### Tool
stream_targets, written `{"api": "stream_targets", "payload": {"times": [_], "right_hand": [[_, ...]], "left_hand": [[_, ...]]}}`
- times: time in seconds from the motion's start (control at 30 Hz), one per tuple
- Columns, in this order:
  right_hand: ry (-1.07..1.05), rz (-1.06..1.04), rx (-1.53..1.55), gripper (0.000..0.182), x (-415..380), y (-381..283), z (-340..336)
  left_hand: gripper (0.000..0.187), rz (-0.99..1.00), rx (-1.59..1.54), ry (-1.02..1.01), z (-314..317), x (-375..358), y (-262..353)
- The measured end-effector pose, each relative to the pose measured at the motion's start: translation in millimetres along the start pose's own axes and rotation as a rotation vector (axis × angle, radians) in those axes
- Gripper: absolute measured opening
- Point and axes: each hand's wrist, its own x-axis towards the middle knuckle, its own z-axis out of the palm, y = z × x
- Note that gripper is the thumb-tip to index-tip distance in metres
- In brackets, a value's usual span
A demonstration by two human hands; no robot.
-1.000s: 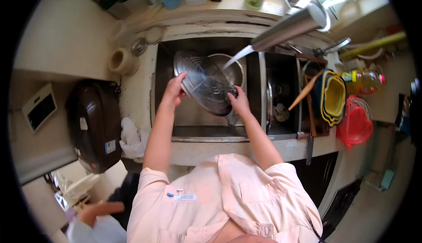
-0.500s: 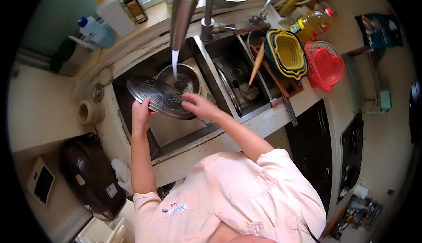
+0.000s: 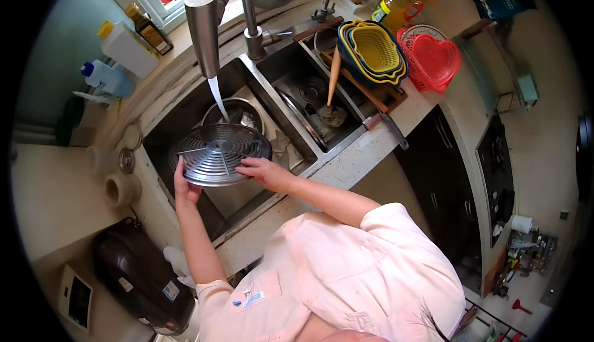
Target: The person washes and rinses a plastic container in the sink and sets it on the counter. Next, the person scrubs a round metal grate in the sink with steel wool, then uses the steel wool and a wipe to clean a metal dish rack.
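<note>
A round metal steamer rack (image 3: 213,172) of concentric rings is held over the large sink basin (image 3: 232,203). My left hand (image 3: 187,186) is closed on its left edge, with the thumb up along the rim. At its right edge, the fingers of my right hand (image 3: 267,174) are held together against the metal; its thumb is hard to see. Water pours from the tap (image 3: 203,33) just behind the rack. A round metal pot (image 3: 262,122) sits in the basin beneath the stream, partly covered by the rack.
The smaller basin (image 3: 297,85) holds a pan lid and a crumpled cloth (image 3: 332,115). To its right stand nested yellow and blue colanders (image 3: 374,48), a red basket (image 3: 436,64) and a knife (image 3: 394,132). Bottles (image 3: 127,48) line the left ledge, near a stone-like mortar (image 3: 120,189).
The steamer rack has tilted so that more of its ringed face shows, and it sits lower and nearer me. Both hands moved with it. The camera view has shifted.
</note>
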Motion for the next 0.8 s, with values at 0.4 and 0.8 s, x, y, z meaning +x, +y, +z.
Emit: {"api": "stream_targets", "payload": {"times": [0.4, 0.8], "right_hand": [[-0.065, 0.197, -0.060, 0.037, -7.7, 26.9, 23.4], [-0.078, 0.450, -0.088, 0.032, 61.1, 83.2, 21.8]], "left_hand": [[0.021, 0.258, 0.117, 0.146, -24.8, -18.0, -39.3], [0.026, 0.340, 0.179, 0.213, -23.7, -26.1, -26.4]]}}
